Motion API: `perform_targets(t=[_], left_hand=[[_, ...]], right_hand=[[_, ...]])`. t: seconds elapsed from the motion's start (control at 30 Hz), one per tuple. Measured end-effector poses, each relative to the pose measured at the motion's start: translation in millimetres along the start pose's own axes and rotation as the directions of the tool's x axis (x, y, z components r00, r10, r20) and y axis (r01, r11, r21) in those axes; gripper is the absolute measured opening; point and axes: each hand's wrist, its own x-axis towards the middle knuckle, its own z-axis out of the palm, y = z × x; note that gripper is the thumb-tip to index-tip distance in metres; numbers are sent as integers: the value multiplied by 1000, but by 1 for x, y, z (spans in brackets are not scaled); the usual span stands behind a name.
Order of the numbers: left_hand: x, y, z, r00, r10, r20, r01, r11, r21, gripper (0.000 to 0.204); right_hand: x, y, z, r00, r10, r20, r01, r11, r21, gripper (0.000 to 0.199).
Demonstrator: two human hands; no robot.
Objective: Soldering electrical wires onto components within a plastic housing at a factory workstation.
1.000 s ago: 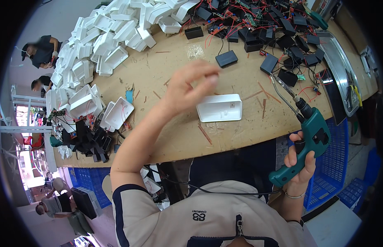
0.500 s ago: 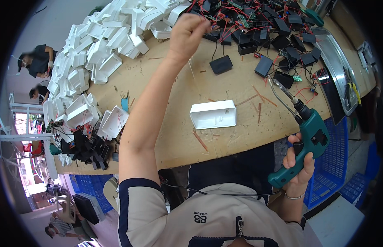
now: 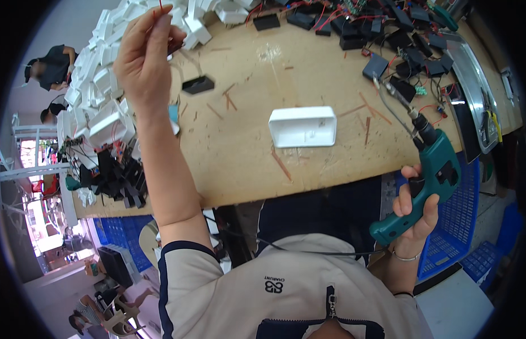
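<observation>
My left hand (image 3: 144, 62) is raised over the far left of the table, beside the white cases. Its fingertips pinch a thin red wire (image 3: 161, 4). From this hand a cable runs down to a small black box (image 3: 199, 85); whatever else lies inside the fingers is hidden. At the right, my right hand (image 3: 420, 212) wraps round the handle of a green soldering gun (image 3: 441, 166), its metal tip and bent feed tube pointing toward the far side. An open white plastic case (image 3: 302, 135) sits alone mid-table, apart from both hands.
White cases (image 3: 102, 82) are heaped at the far left. Black boxes with red wires and circuit boards (image 3: 398, 42) pile up at the far right, near a metal tray (image 3: 469, 85). More black parts (image 3: 113, 181) lie at the left edge. A blue crate (image 3: 455, 226) stands below right.
My left hand has moved left from the black box pile, and the small black box on its cable has shifted left too. The soldering gun stays in my right hand.
</observation>
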Motion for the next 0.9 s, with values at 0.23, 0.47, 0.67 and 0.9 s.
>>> perform_targets(t=[0.23,0.47,0.67,0.9], left_hand=[[-80,48,-10,769,-225,599,175,974,143,16],[-144,63,49,750,-78,657,48,997,65,21],[-161,60,70,852,-121,509,-37,956,290,27],[-167,52,76,910,41,412,-228,880,417,23]], right_hand=[[19,29,32,999,47,0,-47,999,-1,65],[41,53,60,996,83,-36,-87,982,-165,63],[49,54,62,994,90,-68,-103,969,-222,61],[52,52,59,994,99,-50,-108,966,-235,58]])
